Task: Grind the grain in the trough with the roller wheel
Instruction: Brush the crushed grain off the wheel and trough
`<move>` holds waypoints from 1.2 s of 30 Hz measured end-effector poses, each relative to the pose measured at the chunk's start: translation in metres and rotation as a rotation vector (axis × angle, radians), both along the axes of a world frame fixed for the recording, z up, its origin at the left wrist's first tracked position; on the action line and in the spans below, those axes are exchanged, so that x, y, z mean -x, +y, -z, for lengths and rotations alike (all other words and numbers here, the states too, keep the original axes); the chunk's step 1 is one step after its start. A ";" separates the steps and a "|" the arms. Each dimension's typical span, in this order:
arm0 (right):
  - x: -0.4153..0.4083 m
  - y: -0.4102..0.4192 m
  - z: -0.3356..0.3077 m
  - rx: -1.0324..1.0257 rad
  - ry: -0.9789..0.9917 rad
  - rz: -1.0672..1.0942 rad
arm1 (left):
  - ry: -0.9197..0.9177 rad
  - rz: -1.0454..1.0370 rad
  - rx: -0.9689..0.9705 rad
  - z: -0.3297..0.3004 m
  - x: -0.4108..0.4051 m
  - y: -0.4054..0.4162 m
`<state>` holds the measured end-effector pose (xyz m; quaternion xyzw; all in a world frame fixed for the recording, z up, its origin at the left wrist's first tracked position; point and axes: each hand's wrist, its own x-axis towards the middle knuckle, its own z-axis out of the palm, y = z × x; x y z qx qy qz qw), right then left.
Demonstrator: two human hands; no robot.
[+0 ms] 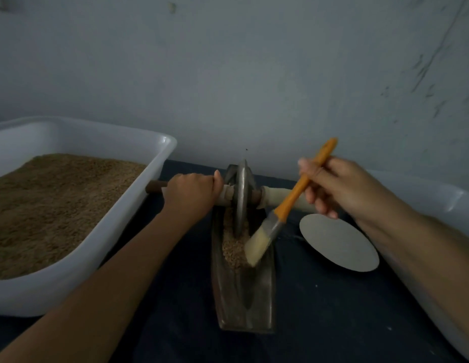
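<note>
Centre frame: left hand [192, 191] grips the roller wheel [241, 197] axle; right hand [340, 186] holds a brush [285, 208] over the trough [245, 292]. Grain [234, 248] appears mostly whole; grinding seems barely underway.

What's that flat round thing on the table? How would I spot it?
Start at the metal trough in the middle of the dark table. Just right of it, under the right hand holding the brush, lies the disc. It alone is flat, round, pale grey and bare.
</note>
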<state>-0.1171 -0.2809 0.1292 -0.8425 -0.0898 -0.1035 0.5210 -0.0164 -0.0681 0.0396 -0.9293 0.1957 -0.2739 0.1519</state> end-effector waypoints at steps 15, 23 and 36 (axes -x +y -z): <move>-0.032 -0.014 -0.022 -0.305 -0.338 0.214 | -0.090 0.307 0.459 -0.001 0.066 0.012; -0.077 0.007 0.010 0.234 -0.380 0.156 | -0.043 0.300 0.617 0.016 0.095 0.024; -0.081 0.029 0.027 0.767 -0.415 -0.090 | -0.061 0.290 0.608 0.020 0.101 0.026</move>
